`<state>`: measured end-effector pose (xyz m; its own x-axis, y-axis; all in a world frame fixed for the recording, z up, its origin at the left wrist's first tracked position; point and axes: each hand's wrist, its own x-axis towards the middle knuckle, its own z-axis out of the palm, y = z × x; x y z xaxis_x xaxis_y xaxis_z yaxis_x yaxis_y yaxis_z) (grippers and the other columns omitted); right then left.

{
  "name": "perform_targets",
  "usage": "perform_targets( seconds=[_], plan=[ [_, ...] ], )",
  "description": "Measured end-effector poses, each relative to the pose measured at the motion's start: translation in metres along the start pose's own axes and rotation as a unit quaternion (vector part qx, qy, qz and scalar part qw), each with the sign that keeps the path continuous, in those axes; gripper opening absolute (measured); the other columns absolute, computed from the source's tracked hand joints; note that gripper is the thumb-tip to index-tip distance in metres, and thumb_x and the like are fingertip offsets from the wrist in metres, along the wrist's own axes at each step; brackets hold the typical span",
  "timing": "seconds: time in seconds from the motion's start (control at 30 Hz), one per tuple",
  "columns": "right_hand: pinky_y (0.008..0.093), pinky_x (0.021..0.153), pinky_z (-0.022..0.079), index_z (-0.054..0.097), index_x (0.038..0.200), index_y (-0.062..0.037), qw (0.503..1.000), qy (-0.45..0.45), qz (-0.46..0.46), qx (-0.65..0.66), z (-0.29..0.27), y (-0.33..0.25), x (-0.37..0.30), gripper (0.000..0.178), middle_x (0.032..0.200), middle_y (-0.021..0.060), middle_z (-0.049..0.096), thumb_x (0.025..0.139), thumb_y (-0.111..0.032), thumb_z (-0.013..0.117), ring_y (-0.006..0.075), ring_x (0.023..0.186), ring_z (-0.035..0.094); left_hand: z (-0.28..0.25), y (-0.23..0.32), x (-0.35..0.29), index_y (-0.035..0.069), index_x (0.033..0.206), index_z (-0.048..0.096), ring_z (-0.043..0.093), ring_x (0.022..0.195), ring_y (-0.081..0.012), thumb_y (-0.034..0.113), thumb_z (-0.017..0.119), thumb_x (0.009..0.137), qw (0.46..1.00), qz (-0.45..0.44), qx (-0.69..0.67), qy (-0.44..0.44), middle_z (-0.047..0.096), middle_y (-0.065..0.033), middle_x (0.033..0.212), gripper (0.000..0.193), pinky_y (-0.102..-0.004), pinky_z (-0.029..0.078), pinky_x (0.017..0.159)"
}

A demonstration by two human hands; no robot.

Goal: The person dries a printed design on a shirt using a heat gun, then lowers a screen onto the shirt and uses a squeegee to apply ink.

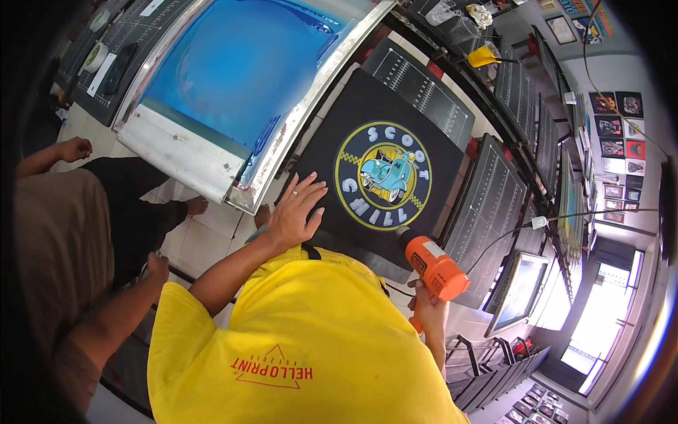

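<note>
A black fabric piece (332, 134) lies spread over a board in front of me. Its round print (385, 177) shows a turquoise scooter on yellow, ringed by pale letters. My left hand (298, 212) rests on the fabric's near left part, fingers stretched and spread, a ring on one of them. My right hand (428, 311) is wrapped around the handle of an orange heat gun (436, 268). The gun's metal nozzle points at the lower right edge of the print, close above the cloth; I cannot tell if they touch.
A screen-printing frame (289, 120) with blue mesh stands at the upper left. At the left, a person (63, 240) in brown stands close to my arm. Gridded boards (487, 219) line the right. The gun's cord (494, 244) runs toward a white plug (539, 222).
</note>
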<state>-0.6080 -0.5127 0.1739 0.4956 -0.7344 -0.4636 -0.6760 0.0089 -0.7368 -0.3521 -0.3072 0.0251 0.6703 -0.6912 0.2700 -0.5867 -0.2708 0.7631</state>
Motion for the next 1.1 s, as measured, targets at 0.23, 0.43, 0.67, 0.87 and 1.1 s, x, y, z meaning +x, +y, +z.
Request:
perform_targets(
  seconds=[0.23, 0.43, 0.67, 0.87, 1.1],
  plan=[
    [0.0266, 0.049, 0.047, 0.057, 0.117, 0.0021, 1.0, -0.021, 0.013, 0.004, 0.0, 0.001, 0.001, 0.028, 0.088, 0.0069, 0.069, 0.093, -0.01, 0.064, 0.0102, 0.054, 0.058, 0.004, -0.002, -0.002, 0.0, 0.123, 0.063, 0.045, 0.138, -0.0329, 0.009, 0.058, 0.09, 1.0, -0.003, -0.001, -0.002, 0.061, -0.0139, 0.132, 0.033, -0.0536, 0.024, 0.12],
    [0.0258, 0.049, 0.047, 0.057, 0.116, 0.0021, 1.0, -0.025, 0.007, -0.009, 0.0, -0.008, 0.004, 0.026, 0.089, 0.0065, 0.069, 0.093, -0.009, 0.064, 0.0097, 0.055, 0.058, 0.005, -0.003, -0.002, 0.0, 0.121, 0.064, 0.045, 0.138, -0.0328, 0.008, 0.058, 0.09, 1.0, -0.006, -0.002, -0.002, 0.061, -0.0134, 0.131, 0.032, -0.0536, 0.024, 0.12],
    [0.0248, 0.048, 0.046, 0.057, 0.114, 0.0021, 0.999, -0.027, -0.021, -0.009, 0.001, -0.005, 0.016, 0.025, 0.087, 0.0063, 0.067, 0.092, -0.008, 0.064, 0.0097, 0.054, 0.058, 0.004, -0.004, 0.0, -0.001, 0.119, 0.065, 0.046, 0.137, -0.033, 0.006, 0.058, 0.089, 1.0, -0.003, -0.004, 0.002, 0.062, -0.0144, 0.129, 0.031, -0.054, 0.026, 0.119],
    [0.0255, 0.047, 0.045, 0.056, 0.115, 0.0023, 0.999, -0.025, -0.017, -0.012, 0.0, -0.001, 0.021, 0.027, 0.084, 0.0056, 0.065, 0.091, -0.008, 0.064, 0.0108, 0.053, 0.058, 0.005, -0.003, 0.001, -0.001, 0.117, 0.065, 0.047, 0.136, -0.0338, 0.006, 0.057, 0.089, 1.0, -0.005, 0.003, 0.002, 0.063, -0.0146, 0.129, 0.03, -0.0546, 0.026, 0.118],
    [0.0254, 0.047, 0.045, 0.056, 0.116, 0.0024, 0.999, -0.026, -0.015, 0.013, -0.004, -0.005, 0.021, 0.029, 0.084, 0.0054, 0.064, 0.091, -0.009, 0.064, 0.0106, 0.053, 0.058, 0.009, -0.005, -0.003, -0.001, 0.118, 0.066, 0.048, 0.136, -0.0333, 0.008, 0.059, 0.09, 1.0, -0.007, 0.015, 0.006, 0.063, -0.0143, 0.127, 0.03, -0.0534, 0.028, 0.118]
  ],
)
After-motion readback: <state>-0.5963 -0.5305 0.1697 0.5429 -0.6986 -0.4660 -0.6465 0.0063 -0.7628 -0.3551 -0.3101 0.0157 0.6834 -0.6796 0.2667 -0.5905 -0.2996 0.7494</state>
